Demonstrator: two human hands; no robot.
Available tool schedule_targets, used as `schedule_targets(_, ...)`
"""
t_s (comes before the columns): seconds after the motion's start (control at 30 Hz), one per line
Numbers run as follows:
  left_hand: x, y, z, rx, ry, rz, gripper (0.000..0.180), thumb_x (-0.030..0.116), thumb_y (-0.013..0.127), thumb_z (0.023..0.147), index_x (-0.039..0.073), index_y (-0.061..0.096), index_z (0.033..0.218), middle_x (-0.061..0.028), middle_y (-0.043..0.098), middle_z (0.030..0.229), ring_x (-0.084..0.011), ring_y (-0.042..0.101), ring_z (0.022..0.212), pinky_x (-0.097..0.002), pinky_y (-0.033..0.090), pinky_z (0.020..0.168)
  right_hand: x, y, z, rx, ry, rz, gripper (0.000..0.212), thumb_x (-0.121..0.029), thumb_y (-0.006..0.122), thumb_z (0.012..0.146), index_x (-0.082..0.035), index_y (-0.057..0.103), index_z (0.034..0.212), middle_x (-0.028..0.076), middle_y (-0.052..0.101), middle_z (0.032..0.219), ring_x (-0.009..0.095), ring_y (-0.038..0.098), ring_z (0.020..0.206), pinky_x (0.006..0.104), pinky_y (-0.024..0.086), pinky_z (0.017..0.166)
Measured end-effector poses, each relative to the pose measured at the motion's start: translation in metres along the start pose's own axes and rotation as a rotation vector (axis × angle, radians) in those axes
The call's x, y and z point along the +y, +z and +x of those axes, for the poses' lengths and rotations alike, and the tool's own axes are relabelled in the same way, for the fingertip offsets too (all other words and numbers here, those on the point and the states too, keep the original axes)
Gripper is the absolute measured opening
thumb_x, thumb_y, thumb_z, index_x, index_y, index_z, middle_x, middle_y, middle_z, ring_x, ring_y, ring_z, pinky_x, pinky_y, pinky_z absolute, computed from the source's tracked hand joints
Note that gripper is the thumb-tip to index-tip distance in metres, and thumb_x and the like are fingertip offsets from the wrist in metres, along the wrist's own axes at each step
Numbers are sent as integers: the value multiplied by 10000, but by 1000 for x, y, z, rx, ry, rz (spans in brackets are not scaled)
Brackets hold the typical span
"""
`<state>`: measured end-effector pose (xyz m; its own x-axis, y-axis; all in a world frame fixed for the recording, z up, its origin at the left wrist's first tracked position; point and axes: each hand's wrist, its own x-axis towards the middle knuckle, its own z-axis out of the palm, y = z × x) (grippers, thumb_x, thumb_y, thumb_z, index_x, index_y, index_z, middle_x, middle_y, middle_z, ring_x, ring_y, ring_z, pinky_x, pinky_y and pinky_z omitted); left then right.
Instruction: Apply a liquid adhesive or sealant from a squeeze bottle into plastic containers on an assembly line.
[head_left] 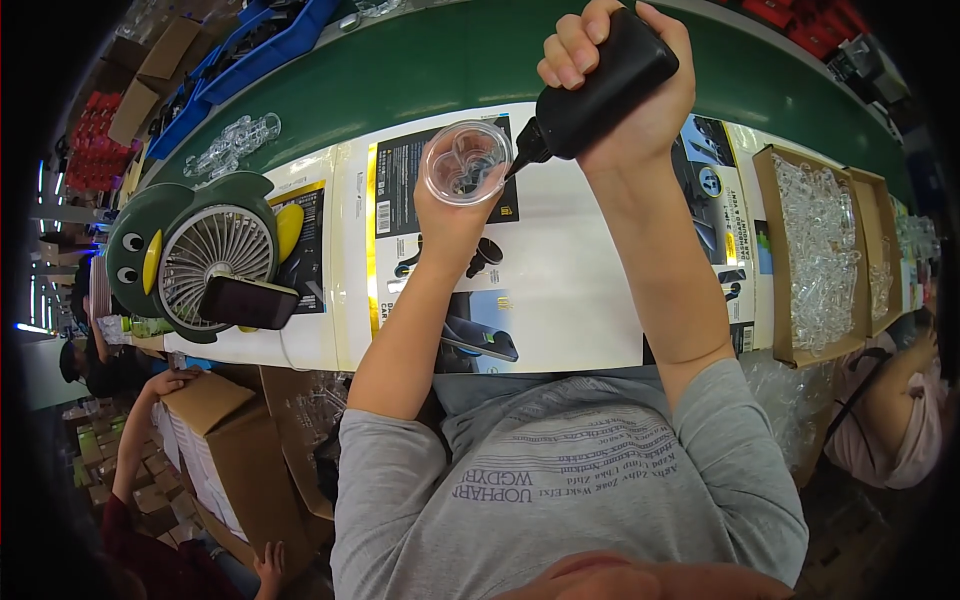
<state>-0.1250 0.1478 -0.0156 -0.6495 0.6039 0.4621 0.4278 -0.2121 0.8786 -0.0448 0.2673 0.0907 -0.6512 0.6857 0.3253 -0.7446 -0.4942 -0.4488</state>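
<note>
The right hand (640,132) grips the black bottle (612,82), nozzle (531,146) right at the rim of the clear cup (466,163) the left hand (455,218) is holding, above packaging sheets (570,285) busy with print and a barcode (383,217); lettering on the grey shirt (560,435), penguin-shaped fan (215,250) left, cardboard box (773,240) of clear parts (822,260) right!

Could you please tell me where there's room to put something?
The white sheet looks free between the left forearm and right forearm, as does the green tabletop between the blue bin and the black bottle. It is crowded at left, with the fan and phone, and at right, with the box of clear pieces.
</note>
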Motion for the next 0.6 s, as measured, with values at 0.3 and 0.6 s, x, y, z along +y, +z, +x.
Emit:
schedule_targets(0.3, 0, 0, 0, -15, 8, -13, 462, -18, 702, 683, 18, 489, 1091, -69, 573, 986, -154, 557, 918, -273, 438, 833, -2, -2, 1, 5, -9, 14, 358, -333, 330, 866, -64, 419, 648, 58, 412, 503, 168, 409, 446, 260, 361, 472)
schedule_targets(0.6, -2, 0, -1, -14, -19, -39, 472, 0, 716, 679, 20, 490, 1093, -67, 577, 992, -150, 557, 925, -272, 435, 841, -4, -3, 3, 2, -35, 10, 358, -334, 333, 866, -64, 417, 648, 56, 409, 505, 164, 402, 443, 258, 356, 465)
